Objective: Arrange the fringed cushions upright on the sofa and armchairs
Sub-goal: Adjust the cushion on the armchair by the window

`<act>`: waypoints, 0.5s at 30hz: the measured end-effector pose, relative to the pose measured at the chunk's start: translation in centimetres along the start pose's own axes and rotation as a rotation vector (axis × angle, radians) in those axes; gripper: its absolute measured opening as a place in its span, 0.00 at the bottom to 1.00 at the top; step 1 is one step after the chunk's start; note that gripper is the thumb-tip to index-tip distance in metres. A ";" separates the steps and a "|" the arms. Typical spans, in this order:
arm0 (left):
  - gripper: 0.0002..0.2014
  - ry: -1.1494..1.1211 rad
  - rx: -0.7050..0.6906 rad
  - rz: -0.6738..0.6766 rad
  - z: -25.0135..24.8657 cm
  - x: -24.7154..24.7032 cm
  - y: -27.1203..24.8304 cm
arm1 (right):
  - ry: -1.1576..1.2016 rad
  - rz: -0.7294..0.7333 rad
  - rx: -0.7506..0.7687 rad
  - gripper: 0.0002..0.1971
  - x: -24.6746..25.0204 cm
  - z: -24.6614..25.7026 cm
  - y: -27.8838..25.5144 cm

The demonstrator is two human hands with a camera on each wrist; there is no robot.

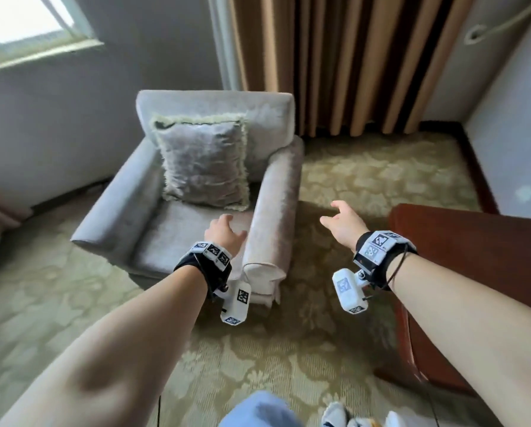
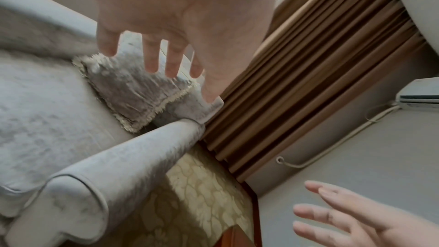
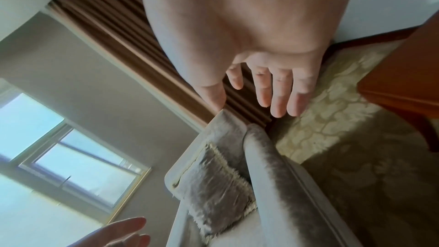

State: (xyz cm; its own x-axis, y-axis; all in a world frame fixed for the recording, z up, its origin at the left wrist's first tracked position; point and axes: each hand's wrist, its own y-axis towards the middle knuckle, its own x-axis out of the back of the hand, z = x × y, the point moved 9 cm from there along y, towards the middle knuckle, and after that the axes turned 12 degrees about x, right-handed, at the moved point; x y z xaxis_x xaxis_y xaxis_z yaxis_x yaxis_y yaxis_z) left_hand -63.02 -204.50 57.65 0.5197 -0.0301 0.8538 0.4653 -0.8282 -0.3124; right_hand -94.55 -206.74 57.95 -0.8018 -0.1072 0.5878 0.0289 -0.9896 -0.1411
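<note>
Velvety grey armchair (boxy) holds square fringed cushion.

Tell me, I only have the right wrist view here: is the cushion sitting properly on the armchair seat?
Observer: Yes. In the head view the cushion stands upright on the seat, leaning on the backrest of the armchair.
Operator: Is either hand holding it?
Observer: No. The left hand hovers over the front of the seat, fingers relaxed, apart from the cushion.
Operator: And the right hand?
Observer: The right hand hangs open over the carpet, outside the chair's arm.
</note>
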 end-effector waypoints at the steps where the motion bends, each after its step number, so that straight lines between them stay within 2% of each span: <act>1: 0.31 0.004 0.022 -0.011 1.0 0.9 0.9 | 0.003 0.030 0.019 0.28 -1.6 0.9 1.4; 8: 0.30 0.007 0.160 -0.081 8.9 6.9 10.4 | 0.001 0.178 0.059 0.34 -13.2 6.7 10.5; 11: 0.30 -0.008 0.168 -0.070 11.1 8.5 16.3 | -0.012 0.169 0.057 0.33 -17.7 9.3 15.3; 15: 0.30 -0.008 0.128 -0.029 13.4 10.4 26.8 | -0.039 0.113 0.016 0.29 -24.1 12.8 21.4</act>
State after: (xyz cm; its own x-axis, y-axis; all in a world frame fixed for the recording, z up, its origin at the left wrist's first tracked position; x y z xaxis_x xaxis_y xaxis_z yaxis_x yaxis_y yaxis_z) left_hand -35.56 -219.49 52.61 0.5104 -0.0022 0.8599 0.5675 -0.7505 -0.3387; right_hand -66.98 -226.59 51.01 -0.7689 -0.2216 0.5997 0.1273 -0.9723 -0.1961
